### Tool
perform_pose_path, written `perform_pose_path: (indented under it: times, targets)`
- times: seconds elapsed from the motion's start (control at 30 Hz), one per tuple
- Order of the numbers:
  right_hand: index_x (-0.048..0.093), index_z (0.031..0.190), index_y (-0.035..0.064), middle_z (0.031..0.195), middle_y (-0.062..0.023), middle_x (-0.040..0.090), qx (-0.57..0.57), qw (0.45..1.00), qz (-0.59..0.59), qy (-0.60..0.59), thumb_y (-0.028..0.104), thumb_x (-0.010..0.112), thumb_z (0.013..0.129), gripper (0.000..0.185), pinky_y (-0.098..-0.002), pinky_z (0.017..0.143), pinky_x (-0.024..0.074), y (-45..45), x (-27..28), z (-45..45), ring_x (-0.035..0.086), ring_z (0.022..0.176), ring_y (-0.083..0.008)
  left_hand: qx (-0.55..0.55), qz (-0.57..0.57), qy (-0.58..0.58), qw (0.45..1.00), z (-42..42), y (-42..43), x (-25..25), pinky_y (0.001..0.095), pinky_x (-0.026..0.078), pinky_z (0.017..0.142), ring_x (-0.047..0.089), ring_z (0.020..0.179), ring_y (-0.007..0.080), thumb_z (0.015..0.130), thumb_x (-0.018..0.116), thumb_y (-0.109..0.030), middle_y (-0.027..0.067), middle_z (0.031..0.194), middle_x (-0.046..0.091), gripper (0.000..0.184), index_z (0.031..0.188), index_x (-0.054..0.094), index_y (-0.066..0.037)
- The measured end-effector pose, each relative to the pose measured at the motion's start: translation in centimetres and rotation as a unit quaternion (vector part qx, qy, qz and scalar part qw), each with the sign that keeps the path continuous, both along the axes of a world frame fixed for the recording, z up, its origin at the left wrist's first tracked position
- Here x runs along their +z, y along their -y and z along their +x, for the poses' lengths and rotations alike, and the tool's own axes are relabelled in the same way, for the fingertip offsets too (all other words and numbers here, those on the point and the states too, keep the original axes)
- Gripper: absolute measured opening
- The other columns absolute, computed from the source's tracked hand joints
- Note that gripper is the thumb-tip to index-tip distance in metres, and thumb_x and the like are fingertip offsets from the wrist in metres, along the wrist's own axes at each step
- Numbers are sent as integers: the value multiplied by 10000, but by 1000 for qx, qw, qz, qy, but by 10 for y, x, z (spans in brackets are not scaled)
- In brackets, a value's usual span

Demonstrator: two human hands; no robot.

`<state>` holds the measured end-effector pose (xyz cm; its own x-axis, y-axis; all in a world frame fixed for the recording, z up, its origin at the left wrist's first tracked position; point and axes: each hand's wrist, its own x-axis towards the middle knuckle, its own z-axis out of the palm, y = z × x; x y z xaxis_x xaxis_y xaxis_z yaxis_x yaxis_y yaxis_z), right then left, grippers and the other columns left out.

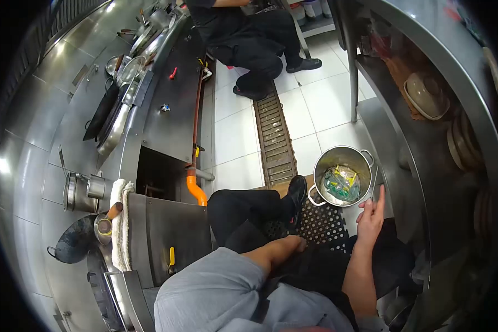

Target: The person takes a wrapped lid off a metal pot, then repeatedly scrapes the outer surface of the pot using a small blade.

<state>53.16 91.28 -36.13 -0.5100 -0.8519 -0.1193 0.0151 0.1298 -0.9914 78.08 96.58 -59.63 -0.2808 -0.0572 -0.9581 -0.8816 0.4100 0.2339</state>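
Observation:
A steel stockpot with two loop handles stands on the floor in front of me. Inside it lies a clear plastic bag with green and yellow pieces I cannot make out. My right hand is just below the pot's right side, its index finger stretched out and the others partly bent, with nothing visible in it. Over my dark-clothed lap rests my left hand; its fingers are mostly hidden.
A perforated black mat lies by my shoe, and a floor drain grate runs ahead. Another person crouches or sits at the far end. Steel counters with pans and a wok line the left; shelves with dishes are right.

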Motion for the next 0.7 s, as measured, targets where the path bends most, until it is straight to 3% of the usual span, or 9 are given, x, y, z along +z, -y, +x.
perform_pose_path:
  times: [0.07, 0.17, 0.27, 0.4, 0.43, 0.5, 0.57, 0.67, 0.7]
  targets:
    - [334, 1427, 93, 705, -37, 580, 8, 1000, 4, -12, 104, 466, 939, 506, -246, 433, 345, 0, -8, 1, 415, 461, -69, -19, 22, 42, 999, 24, -13, -79, 392, 476, 903, 552, 1148, 261, 792, 566, -186, 90, 1214, 599, 398, 1156, 613, -31]
    - [333, 1427, 95, 710, -38, 575, -13, 1000, -14, 12, 94, 466, 936, 508, -225, 408, 333, 7, -15, -1, 398, 445, -59, -93, -21, -72, 993, 10, -10, -23, 383, 462, 947, 478, 1239, 230, 827, 518, -180, 69, 1336, 510, 384, 1184, 613, -76]
    - [320, 1431, 101, 716, -61, 587, -33, 998, 26, 41, 98, 484, 926, 531, -245, 405, 345, 14, -41, -8, 415, 434, -79, 2, 32, 53, 998, -8, 9, 18, 371, 452, 958, 473, 1244, 211, 831, 508, -180, 57, 1333, 513, 386, 1191, 608, -87]
    - [304, 1430, 107, 718, -68, 591, -63, 979, 169, 96, 113, 499, 922, 544, -258, 329, 340, 14, -90, -19, 457, 403, -106, -55, 15, 51, 997, 4, 7, -10, 355, 436, 981, 456, 1260, 195, 836, 479, -184, 33, 1341, 506, 412, 1228, 582, -106]
    - [294, 1430, 105, 707, -62, 591, -68, 969, 198, 132, 116, 506, 922, 550, -259, 287, 328, 14, -95, -21, 471, 388, -117, -130, -42, -53, 989, 22, -3, -9, 351, 427, 983, 493, 1222, 224, 835, 505, -210, 105, 1315, 519, 422, 1221, 575, -55]
    - [311, 1425, 111, 722, -67, 592, -63, 975, 181, 116, 111, 506, 914, 546, -267, 297, 333, 17, -95, -24, 470, 393, -120, -387, -35, -149, 909, 37, -14, -54, 344, 414, 992, 515, 1202, 243, 835, 527, -225, 161, 1306, 520, 444, 1226, 562, -18]
    - [327, 1420, 117, 738, -71, 593, -56, 979, 162, 106, 106, 506, 907, 543, -274, 308, 339, 19, -97, -22, 469, 399, -122, -667, 105, -229, 701, 41, -13, -120, 340, 409, 1004, 484, 1237, 225, 838, 521, -205, 128, 1343, 496, 443, 1249, 552, -44]
    - [329, 1416, 110, 738, -70, 595, -50, 983, 147, 96, 99, 512, 896, 551, -273, 311, 341, 20, -102, -18, 470, 399, -124, -217, 52, 44, 974, -8, 16, 61, 277, 427, 1002, 429, 1279, 131, 931, 405, -204, -4, 1401, 438, 409, 1323, 487, -123]
    - [331, 1415, 109, 739, -72, 595, -46, 982, 155, 93, 97, 512, 893, 553, -274, 311, 342, 20, -100, -16, 471, 400, -126, -441, 32, 12, 897, 10, 6, 9, 290, 428, 1004, 419, 1285, 121, 918, 424, -198, 6, 1418, 412, 449, 1357, 439, -105]
